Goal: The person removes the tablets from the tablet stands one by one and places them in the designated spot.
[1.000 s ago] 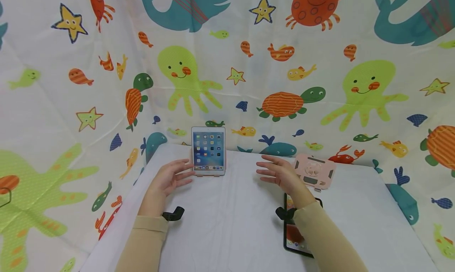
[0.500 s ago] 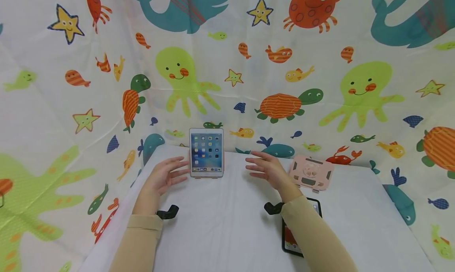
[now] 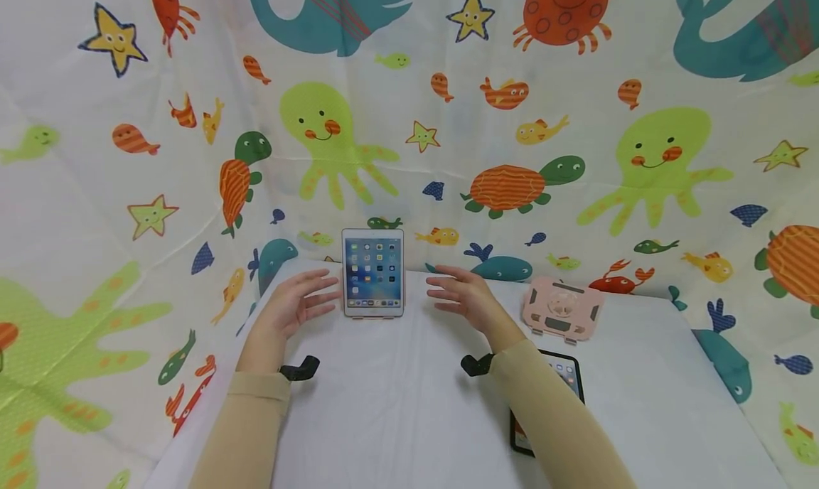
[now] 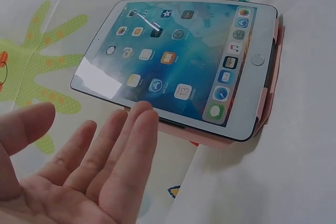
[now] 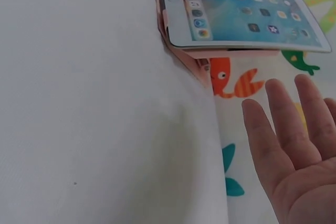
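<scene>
A white tablet (image 3: pixel 374 272) with a lit screen of app icons stands upright on a pink stand (image 4: pixel 270 103) at the table's back edge. Just left of it is my left hand (image 3: pixel 296 305), fingers extended towards its side and holding nothing. In the left wrist view the fingertips overlap the lower edge of the tablet (image 4: pixel 178 66). My right hand (image 3: pixel 470 301) hovers right of the tablet, fingers spread and apart from it. The right wrist view shows a gap between those fingers (image 5: pixel 283 114) and the tablet (image 5: pixel 247 14).
A pink stand with a round ring (image 3: pixel 563 308) lies on the white table (image 3: pixel 397 404) at the back right. A black-framed tablet (image 3: pixel 566 372) lies nearer, partly under my right sleeve (image 3: pixel 544 404). Behind rises a curtain (image 3: pixel 409 212) printed with sea animals.
My right hand has moved left, closer to the upright tablet, uncovering the pink stand on the right. The left hand has shifted slightly left. The upright tablet stays put.
</scene>
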Demonstrator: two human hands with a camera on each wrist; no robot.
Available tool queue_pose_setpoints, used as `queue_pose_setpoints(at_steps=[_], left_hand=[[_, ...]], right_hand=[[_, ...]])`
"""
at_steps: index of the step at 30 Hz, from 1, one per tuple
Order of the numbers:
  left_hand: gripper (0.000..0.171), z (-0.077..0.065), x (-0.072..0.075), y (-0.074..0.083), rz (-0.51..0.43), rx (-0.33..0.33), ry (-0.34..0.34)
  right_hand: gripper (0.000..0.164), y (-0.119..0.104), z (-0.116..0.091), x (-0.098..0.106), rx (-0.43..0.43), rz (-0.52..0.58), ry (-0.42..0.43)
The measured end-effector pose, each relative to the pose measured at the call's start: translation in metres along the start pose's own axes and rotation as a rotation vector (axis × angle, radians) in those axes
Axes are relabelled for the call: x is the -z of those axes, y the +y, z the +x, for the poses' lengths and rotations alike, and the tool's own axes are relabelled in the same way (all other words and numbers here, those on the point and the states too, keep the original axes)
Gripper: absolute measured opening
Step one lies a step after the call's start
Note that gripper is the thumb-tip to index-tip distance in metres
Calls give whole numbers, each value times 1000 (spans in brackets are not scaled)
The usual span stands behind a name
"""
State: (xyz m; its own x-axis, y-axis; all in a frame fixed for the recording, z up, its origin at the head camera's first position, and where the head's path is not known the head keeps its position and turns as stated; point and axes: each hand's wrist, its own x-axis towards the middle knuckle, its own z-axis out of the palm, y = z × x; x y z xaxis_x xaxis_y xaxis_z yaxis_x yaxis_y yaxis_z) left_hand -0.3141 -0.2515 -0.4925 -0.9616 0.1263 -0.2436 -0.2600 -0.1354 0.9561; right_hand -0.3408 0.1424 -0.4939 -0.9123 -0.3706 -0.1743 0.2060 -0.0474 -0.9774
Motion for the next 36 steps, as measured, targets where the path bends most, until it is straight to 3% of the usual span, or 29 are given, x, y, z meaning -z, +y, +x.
queue_pose_setpoints(at_steps=[6,20,27,36], left_hand=[[59,3,1,6,27,-16,7],[61,14,5,11,-81,-22,13],[59,19,6,14,-82,-24,13],[57,28,8,22,-63,-34,-2]], right_hand=[[58,-6,11,-6,-2,13,4],[55,-18,27,-22,21,75,-19],[62,-17,38,-24,3,83,-17],[58,-16,46,-36,45,103,4]])
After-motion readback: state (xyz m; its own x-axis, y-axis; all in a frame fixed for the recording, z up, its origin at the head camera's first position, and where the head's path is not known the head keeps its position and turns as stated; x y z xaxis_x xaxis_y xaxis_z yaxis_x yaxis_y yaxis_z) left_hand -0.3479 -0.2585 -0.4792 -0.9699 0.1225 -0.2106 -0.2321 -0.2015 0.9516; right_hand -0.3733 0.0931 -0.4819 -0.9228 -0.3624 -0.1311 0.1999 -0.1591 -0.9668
